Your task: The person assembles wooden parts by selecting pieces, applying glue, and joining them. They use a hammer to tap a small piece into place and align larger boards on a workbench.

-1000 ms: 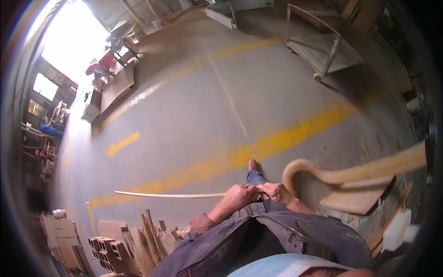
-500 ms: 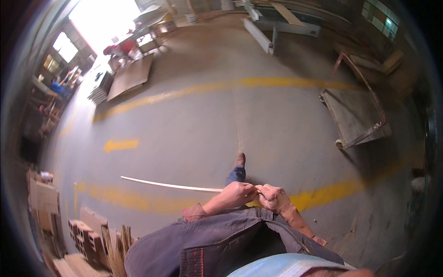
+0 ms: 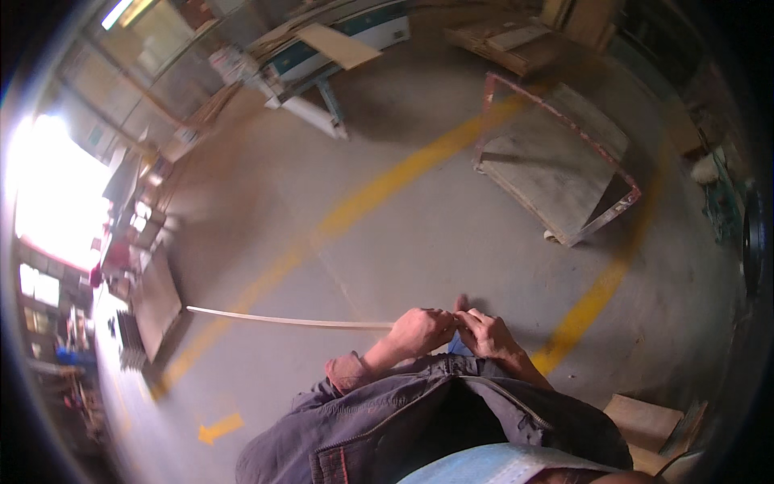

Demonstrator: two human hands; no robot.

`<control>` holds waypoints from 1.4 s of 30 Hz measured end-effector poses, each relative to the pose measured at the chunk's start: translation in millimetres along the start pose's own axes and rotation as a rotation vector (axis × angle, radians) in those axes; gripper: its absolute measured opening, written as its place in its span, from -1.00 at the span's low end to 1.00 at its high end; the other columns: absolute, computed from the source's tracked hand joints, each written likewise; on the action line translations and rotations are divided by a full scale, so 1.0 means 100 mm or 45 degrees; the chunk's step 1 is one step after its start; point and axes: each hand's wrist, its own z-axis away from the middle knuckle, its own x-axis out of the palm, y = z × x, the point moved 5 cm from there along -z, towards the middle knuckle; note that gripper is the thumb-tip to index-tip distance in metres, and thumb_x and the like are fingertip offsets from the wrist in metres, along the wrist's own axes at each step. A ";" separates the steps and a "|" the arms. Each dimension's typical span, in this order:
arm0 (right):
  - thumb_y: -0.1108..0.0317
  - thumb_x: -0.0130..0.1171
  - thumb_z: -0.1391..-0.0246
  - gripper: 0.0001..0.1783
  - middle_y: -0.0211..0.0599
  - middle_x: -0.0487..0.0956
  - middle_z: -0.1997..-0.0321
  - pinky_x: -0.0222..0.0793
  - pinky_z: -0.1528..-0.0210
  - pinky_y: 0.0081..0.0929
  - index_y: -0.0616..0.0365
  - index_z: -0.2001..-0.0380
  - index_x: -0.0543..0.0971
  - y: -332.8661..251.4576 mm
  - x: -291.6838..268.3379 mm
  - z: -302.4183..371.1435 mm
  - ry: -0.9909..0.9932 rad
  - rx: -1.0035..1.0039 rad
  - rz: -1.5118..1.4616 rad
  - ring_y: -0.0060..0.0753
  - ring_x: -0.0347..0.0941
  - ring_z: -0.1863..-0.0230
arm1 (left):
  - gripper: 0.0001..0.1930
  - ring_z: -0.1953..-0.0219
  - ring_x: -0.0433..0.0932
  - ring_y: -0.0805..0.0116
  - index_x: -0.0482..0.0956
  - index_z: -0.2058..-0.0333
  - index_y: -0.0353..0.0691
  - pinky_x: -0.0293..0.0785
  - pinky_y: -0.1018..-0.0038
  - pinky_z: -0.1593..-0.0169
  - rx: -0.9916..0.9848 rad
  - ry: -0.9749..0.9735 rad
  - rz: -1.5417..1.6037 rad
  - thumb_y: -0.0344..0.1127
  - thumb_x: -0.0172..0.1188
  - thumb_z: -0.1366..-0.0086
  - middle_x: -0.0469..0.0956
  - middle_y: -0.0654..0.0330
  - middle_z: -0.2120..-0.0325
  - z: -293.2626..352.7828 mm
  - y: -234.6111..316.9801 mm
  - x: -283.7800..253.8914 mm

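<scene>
A long, thin, pale strip, narrow like wood edging, reaches out to the left from my hands at about waist height. My left hand is closed around it near its right end. Close beside it, my right hand is closed too, its fingertips meeting the left ones. What the right fingers pinch is hidden, though it appears to be the strip's end. Below the hands, part of my shoe shows on the floor.
A flat cart with a rusty frame stands ahead on the right. Yellow lines mark the grey floor. A machine table holding a board is at the far left. Boards lie at the lower right; a panel leans at the left.
My view has turned to the right, so the cart and machine table sit further left in the picture. Both hands keep the same hold on the strip in front of my body.
</scene>
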 end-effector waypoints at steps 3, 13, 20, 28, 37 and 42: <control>0.34 0.29 -0.23 -0.64 -0.08 0.64 0.20 0.62 0.26 -0.10 0.18 -0.07 0.61 0.93 -0.05 -0.67 0.050 0.097 -0.076 0.07 0.67 0.25 | -0.82 0.27 0.71 -0.08 0.66 0.28 -0.21 0.66 0.10 0.26 -0.082 -0.236 -0.181 -0.24 0.18 -0.36 0.70 -0.02 0.34 -1.02 -0.60 -0.08; 0.24 0.29 -0.24 -0.73 -0.12 0.64 0.31 0.65 0.26 -0.09 0.06 0.03 0.64 2.90 -1.04 -4.16 -0.212 -0.254 -0.025 0.05 0.68 0.28 | -0.85 0.36 0.75 0.14 0.70 0.34 -0.16 0.69 0.27 0.39 -0.181 -0.068 -0.510 -0.24 0.26 -0.29 0.71 0.12 0.39 -3.90 -2.08 -1.69; 0.11 0.31 -0.28 -0.67 -0.07 0.66 0.26 0.64 0.24 -0.06 0.09 0.05 0.62 4.03 -1.10 -6.26 -0.238 -0.351 -0.044 0.10 0.69 0.24 | -0.73 0.42 0.69 -0.10 0.61 0.34 -0.24 0.63 0.09 0.35 -0.485 0.038 -0.334 -0.15 0.17 -0.42 0.67 -0.04 0.46 -5.21 -3.56 -2.52; 0.15 0.39 -0.27 -0.41 -0.06 0.72 0.08 0.66 0.23 -0.27 0.22 -0.25 0.52 5.22 -1.49 -8.30 -0.155 0.121 -0.271 -0.09 0.73 0.23 | -0.68 0.57 0.64 -0.16 0.60 0.38 -0.18 0.56 -0.02 0.51 -0.490 0.173 -0.378 -0.05 0.20 -0.42 0.58 -0.08 0.63 -7.14 -5.00 -4.04; 0.41 0.36 -0.26 -0.46 -0.11 0.72 0.10 0.62 0.25 -0.38 0.29 -0.27 0.50 6.39 -1.89 -9.92 -0.037 0.253 -0.458 -0.35 0.70 0.31 | -0.76 0.50 0.56 0.37 0.69 0.13 -0.35 0.49 0.39 0.39 -0.656 0.687 0.361 -0.26 0.22 -0.49 0.70 0.10 0.46 -8.54 -5.72 -5.87; 0.43 0.38 -0.21 -0.51 -0.09 0.72 0.14 0.62 0.27 -0.39 0.26 -0.18 0.55 7.10 -1.80 -11.13 -0.296 0.094 -0.504 -0.30 0.72 0.33 | -0.72 0.52 0.45 0.60 0.70 0.14 -0.36 0.37 0.57 0.45 -0.863 0.763 0.772 -0.22 0.16 -0.55 0.69 0.25 0.46 -9.33 -6.37 -6.10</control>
